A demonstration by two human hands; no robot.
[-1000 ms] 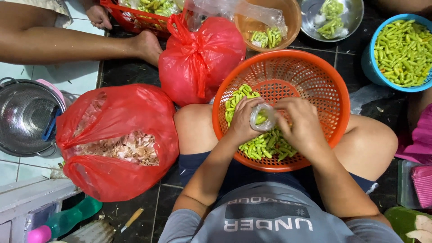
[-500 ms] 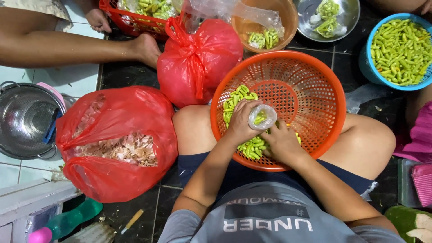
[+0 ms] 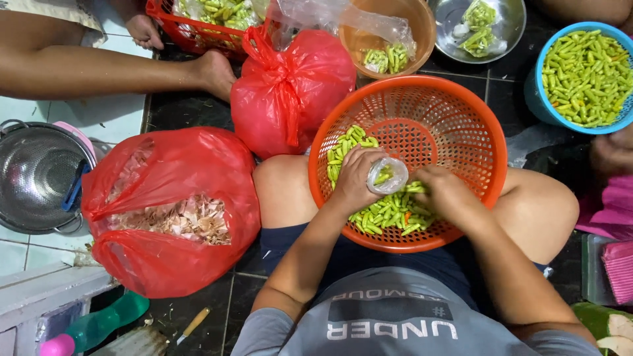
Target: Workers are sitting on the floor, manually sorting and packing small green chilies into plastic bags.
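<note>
- The left hand (image 3: pixel 353 181) grips a small clear plastic bag (image 3: pixel 387 175) by its mouth, fingers curled round it; a few green chillies show through the plastic.
- The right hand (image 3: pixel 447 194) is just beside the bag, fingers bent down into the heap of green chillies (image 3: pixel 382 211); whether it has pinched any I cannot tell.
- Both hands work inside an orange perforated basket (image 3: pixel 461 125) resting across the person's lap, its chillies gathered along the near and left side while the far half shows bare mesh.
- Past the basket's far rim stand a brown bowl (image 3: pixel 422 26) with a handful of chillies, partly under loose clear plastic, and a steel dish (image 3: pixel 511 26) with a few more.
- A blue tub (image 3: pixel 537 99) at the right is filled close to its brim with chillies, well clear of the orange rim.
- A knotted red bag (image 3: pixel 290 92) touches the basket's left edge; a bigger open red bag (image 3: pixel 171 211) beside the knee holds pale papery scraps.
- A steel colander (image 3: pixel 33 178) sits at the far left; a red crate (image 3: pixel 191 33) of chillies lies near another person's foot.
- Little bare black tile is left between the containers.
- Since a second ago, the right hand has dropped from the bag's top to the heap, and the bag has stayed in the left hand.
</note>
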